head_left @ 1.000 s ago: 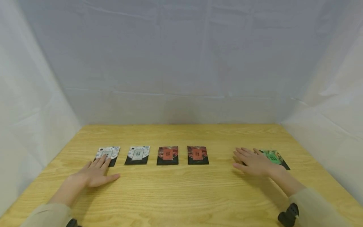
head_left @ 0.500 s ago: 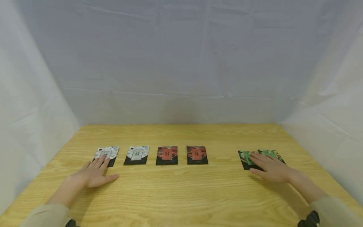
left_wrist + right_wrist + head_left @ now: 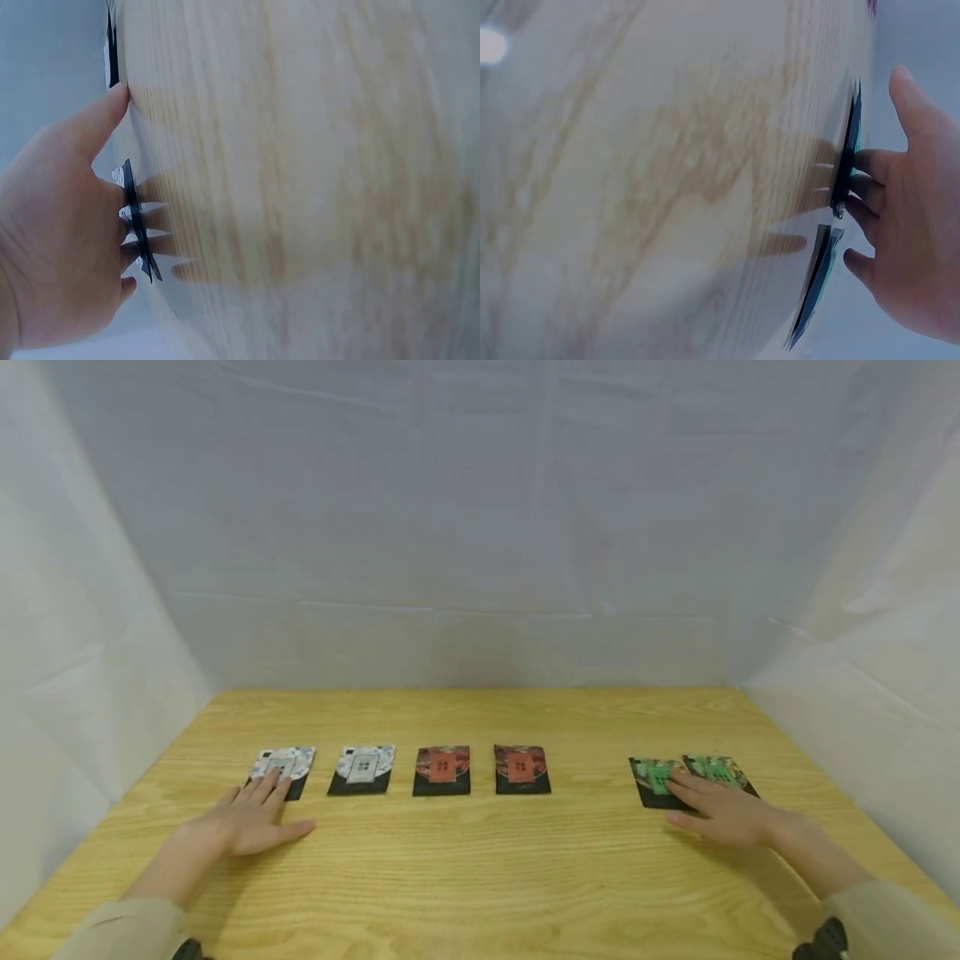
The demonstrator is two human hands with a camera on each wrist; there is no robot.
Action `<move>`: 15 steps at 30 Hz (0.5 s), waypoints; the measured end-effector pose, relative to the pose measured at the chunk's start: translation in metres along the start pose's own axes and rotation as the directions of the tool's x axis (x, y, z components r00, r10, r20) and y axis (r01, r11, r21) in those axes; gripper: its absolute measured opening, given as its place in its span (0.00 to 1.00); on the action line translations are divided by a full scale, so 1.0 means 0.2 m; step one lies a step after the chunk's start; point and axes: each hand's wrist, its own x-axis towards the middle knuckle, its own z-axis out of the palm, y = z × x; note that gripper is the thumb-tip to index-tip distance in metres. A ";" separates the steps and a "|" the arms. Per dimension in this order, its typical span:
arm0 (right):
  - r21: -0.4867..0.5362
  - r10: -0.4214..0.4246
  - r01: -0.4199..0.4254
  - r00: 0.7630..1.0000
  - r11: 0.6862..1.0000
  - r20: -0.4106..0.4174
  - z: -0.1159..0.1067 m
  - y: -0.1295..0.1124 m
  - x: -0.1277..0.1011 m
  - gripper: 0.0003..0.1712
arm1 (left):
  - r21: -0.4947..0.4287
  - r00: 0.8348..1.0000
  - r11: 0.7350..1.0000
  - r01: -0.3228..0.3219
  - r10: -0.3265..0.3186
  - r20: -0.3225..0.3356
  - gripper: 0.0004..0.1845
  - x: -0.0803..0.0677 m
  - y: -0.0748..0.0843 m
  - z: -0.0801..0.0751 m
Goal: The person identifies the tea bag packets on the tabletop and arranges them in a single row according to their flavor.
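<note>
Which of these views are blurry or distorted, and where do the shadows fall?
Head view: sharp, evenly lit, soft shadows under both forearms on the table, its edges splaying toward the corners. Left wrist view: table blurred, finger shadows beside the left hand. Right wrist view: grain smeared, a bright glare spot top left, the right hand sharper.

the right hand hides part of two green cards, print too small to read.

Two white-patterned cards; two red; two green; light woodgrain table
</note>
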 end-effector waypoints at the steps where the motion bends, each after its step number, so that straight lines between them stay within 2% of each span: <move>1: 0.002 0.000 0.000 1.000 1.000 0.000 0.00 0.00 0.00 0.40 | -0.001 1.000 1.000 0.000 0.000 0.001 0.53 0.00 0.00 0.00; 15: -0.023 -0.047 0.047 0.999 0.999 0.018 0.02 -0.07 0.09 0.41 | -0.001 1.000 1.000 -0.008 0.008 -0.007 0.52 -0.01 0.01 0.00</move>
